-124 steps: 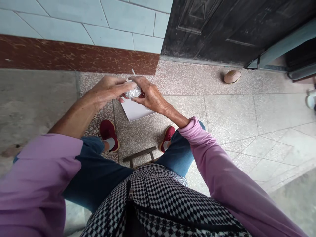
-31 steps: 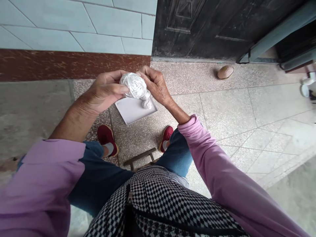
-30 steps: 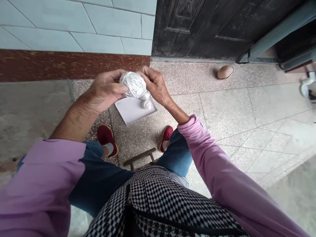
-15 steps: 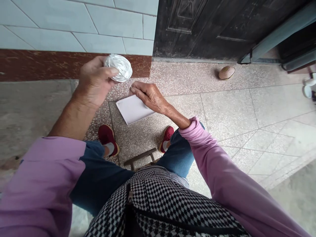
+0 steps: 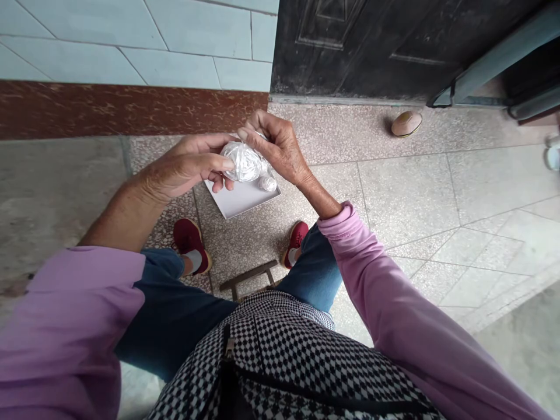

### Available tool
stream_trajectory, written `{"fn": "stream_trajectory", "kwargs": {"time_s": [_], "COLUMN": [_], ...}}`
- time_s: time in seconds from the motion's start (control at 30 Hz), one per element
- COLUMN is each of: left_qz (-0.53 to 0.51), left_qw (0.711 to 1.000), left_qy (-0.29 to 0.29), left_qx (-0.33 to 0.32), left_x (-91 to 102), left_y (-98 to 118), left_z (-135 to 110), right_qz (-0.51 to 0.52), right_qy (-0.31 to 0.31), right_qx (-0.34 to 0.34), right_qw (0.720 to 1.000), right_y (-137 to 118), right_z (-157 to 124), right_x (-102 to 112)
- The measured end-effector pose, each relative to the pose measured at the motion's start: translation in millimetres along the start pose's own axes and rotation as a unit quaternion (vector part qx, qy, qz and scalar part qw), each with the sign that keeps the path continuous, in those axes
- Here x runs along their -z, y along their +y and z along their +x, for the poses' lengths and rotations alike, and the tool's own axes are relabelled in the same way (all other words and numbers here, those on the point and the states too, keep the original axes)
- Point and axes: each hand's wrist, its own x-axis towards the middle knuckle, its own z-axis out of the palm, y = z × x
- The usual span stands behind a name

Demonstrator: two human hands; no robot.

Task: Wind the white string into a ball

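A ball of shiny white twine [image 5: 243,163] is gripped in my left hand [image 5: 188,163], thumb on its near side and fingers curled behind it. Right up against the ball's upper right side is my right hand [image 5: 277,146], thumb and forefinger pinched together on the white twine; the strand itself is barely visible. Below both hands a shallow white tray or box lid [image 5: 238,200] lies on the floor, partly covered by them. A smaller white wound ball [image 5: 268,184] shows over its right part, beneath my right hand.
My red shoes [image 5: 189,242] stand either side of the tray's near end. A wooden stool bar [image 5: 249,277] shows between my legs. Ahead are a tiled wall [image 5: 205,32] and a dark door [image 5: 350,52]. A pinkish rounded object [image 5: 406,124] sits by the door.
My left hand has brought the twine ball down and right, over the tray. My right hand has risen slightly to meet it. The smaller white ball has come into view.
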Motion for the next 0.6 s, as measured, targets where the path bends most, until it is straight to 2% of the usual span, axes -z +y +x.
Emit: {"fn": "stream_trajectory", "kwargs": {"time_s": [0.1, 0.23, 0.33, 0.47, 0.6], "left_qz": [-0.009, 0.019, -0.004, -0.082, -0.091], "left_qw": [1.000, 0.997, 0.996, 0.981, 0.962], "left_qy": [0.002, 0.050, 0.074, 0.143, 0.225], "left_qx": [-0.023, -0.057, -0.055, -0.103, -0.123], "left_x": [-3.3, -4.3, -0.9, 8.1, 18.4], "left_y": [-6.0, -21.9, -27.1, -14.3, 10.2], "left_z": [3.0, 9.2, 13.1, 13.2, 4.0], "right_qz": [0.009, 0.020, 0.013, -0.040, -0.028], "right_qy": [0.004, -0.013, -0.011, -0.006, -0.038], "right_qx": [0.026, 0.073, 0.074, 0.032, 0.036], "right_qw": [1.000, 0.997, 0.997, 0.999, 0.998], "right_y": [2.7, 2.5, 5.5, 12.4, 9.1], "right_z": [1.3, 2.4, 3.8, 2.7, -4.9], "right_x": [-5.3, -7.3, -4.6, -5.0, -23.1]}}
